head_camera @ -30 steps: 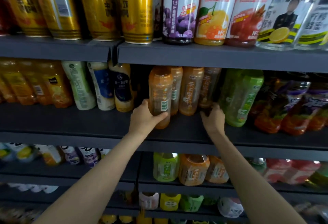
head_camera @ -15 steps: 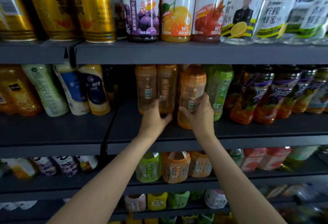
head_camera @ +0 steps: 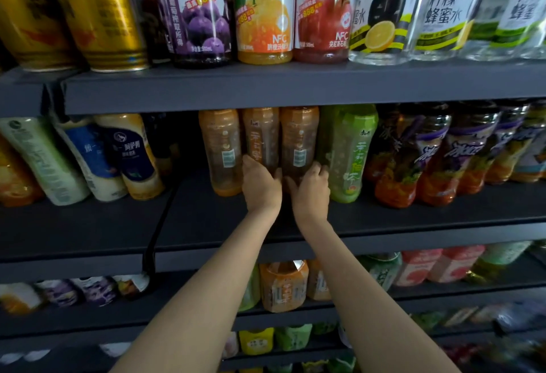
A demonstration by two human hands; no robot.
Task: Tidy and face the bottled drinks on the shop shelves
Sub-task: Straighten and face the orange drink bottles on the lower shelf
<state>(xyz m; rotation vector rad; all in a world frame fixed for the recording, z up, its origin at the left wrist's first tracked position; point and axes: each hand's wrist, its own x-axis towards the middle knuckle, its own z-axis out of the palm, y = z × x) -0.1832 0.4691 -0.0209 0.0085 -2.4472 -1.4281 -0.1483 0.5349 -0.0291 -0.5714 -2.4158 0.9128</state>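
Three orange tea bottles stand side by side on the middle shelf (head_camera: 413,225). The left one (head_camera: 220,148) shows its barcode side and stands free. My left hand (head_camera: 260,185) grips the base of the middle orange bottle (head_camera: 261,136). My right hand (head_camera: 310,189) grips the base of the right orange bottle (head_camera: 299,139), whose barcode faces me. A green tea bottle (head_camera: 351,151) stands just right of my right hand, touching its fingers.
Dark iced-tea bottles (head_camera: 413,154) fill the shelf to the right. Leaning cream, blue and green bottles (head_camera: 97,160) stand to the left, with a bare gap of shelf between. Juice bottles and gold cans (head_camera: 100,15) sit above; more bottles line the lower shelves.
The right hand carried its orange bottle back and set it upright beside the middle one. Both hands now sit low at the bottle bases. The view moved closer to the shelf.
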